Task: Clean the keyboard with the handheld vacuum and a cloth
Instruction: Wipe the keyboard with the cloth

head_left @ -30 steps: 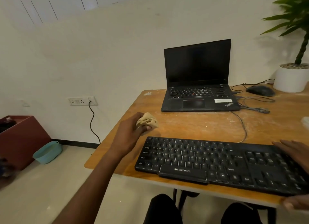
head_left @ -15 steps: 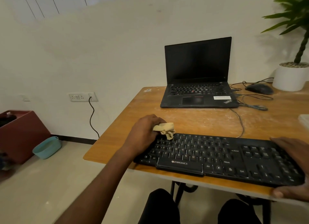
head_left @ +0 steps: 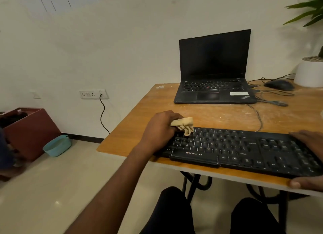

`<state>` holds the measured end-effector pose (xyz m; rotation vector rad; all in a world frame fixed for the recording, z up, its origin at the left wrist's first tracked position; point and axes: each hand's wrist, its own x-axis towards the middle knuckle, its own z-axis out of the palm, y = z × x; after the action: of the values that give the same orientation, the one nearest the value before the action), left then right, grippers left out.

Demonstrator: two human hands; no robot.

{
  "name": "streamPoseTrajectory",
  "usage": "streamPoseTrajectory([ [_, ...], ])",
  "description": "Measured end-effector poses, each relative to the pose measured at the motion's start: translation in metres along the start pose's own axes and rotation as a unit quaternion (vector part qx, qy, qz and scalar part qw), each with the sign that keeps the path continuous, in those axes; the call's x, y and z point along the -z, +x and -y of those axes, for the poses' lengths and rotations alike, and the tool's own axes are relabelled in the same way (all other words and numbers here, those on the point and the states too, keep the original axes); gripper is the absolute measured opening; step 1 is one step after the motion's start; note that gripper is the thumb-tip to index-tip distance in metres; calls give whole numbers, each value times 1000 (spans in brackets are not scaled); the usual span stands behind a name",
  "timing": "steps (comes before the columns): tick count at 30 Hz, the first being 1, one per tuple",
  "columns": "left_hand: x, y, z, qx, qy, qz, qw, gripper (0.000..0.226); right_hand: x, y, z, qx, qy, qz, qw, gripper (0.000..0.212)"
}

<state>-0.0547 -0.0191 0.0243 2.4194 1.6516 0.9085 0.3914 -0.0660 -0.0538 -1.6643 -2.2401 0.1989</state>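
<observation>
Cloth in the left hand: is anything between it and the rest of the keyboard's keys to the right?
Nothing visible. The cloth, bunched in the left hand, already touches the upper-left keys of the keyboard. The key rows to its right lie bare up to the right hand, which holds the keyboard's right end.

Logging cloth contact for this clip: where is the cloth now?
Head view: the cloth is bunched in the left hand, at the keyboard's far left corner.
</observation>
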Motion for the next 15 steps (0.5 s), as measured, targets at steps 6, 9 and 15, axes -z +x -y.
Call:
streamPoseTrajectory([
  [6, 13, -4, 26, 50, 42, -27, 998, 28, 15, -2, 7, -45, -28, 37, 998, 141],
  [9, 28, -21, 48, 83, 42, -52, 994, 28, 18, 2, 18, -32, -21, 5, 999, 138],
  [15, 21, -28, 23, 64, -17, -26, 997, 29, 23, 1, 22, -45, 6, 0, 999, 126],
])
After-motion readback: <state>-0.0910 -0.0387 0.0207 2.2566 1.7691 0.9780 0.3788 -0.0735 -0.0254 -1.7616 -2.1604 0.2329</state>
